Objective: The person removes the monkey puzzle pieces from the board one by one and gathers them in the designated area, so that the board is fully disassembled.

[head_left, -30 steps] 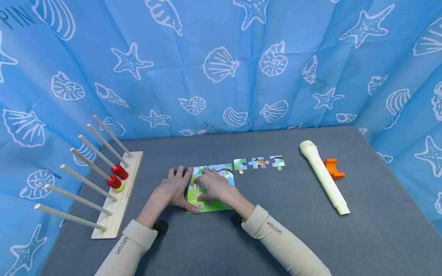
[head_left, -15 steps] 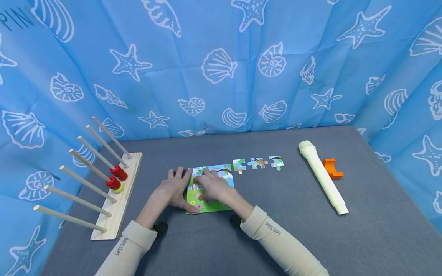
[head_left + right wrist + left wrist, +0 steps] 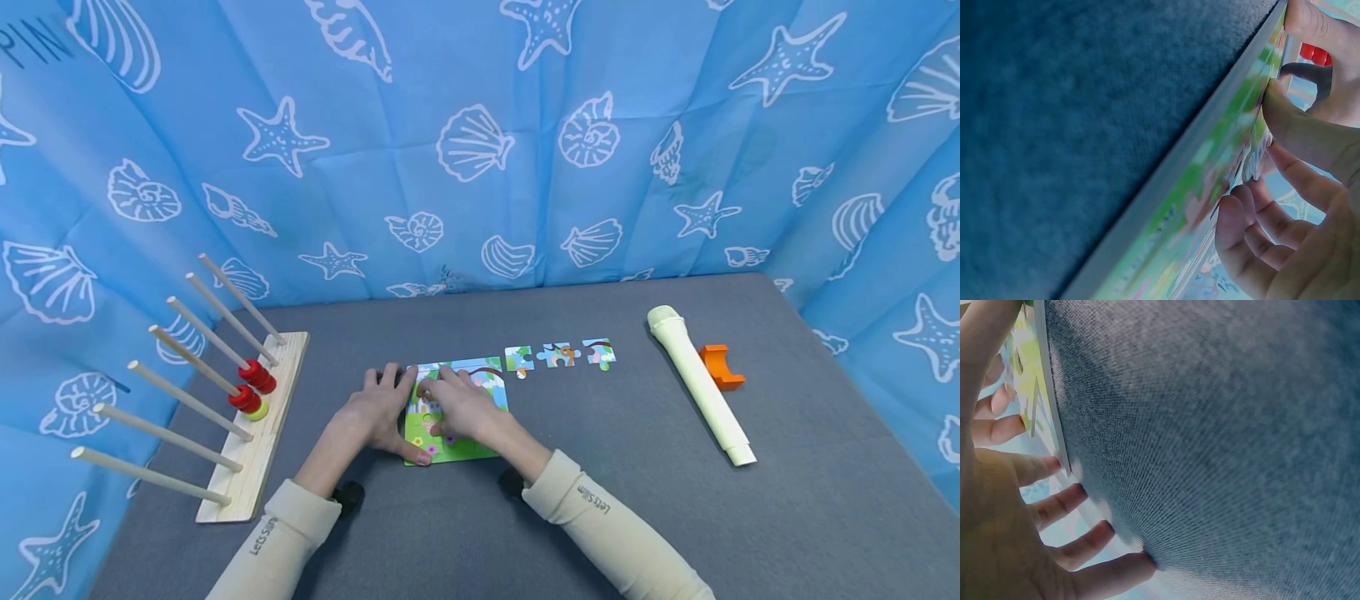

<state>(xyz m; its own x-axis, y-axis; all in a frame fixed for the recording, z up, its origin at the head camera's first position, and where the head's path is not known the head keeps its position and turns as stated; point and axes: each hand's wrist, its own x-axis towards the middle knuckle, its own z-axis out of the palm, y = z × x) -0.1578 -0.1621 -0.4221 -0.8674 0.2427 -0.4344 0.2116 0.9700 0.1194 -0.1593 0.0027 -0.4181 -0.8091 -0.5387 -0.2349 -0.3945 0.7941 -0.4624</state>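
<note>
A jigsaw puzzle board (image 3: pixel 472 450) with a green meadow and blue sky lies flat on the table. My left hand (image 3: pixel 378 412) is spread at its left side. Its thumb rests on the lower left edge, and in the left wrist view its other fingers (image 3: pixel 1113 575) reach along the board's side to the cloth. Over the middle of the board, my right hand (image 3: pixel 465 404) bends its fingers down. In the right wrist view its thumb and fingertips pinch a puzzle piece (image 3: pixel 1251 164) that looks tilted up from the board. The hand hides much of the piece from above.
Three loose puzzle pieces (image 3: pixel 558 355) lie in a row behind the board's right corner. At left stands a wooden peg rack (image 3: pixel 262 450) with red and yellow rings (image 3: pixel 246 398). A pale toy microphone (image 3: pixel 701 383) and an orange curved block (image 3: pixel 720 368) lie at right.
The right fingers have shifted very slightly over the board, and a little more of a piece's outline shows below them. My left hand stays in place.
</note>
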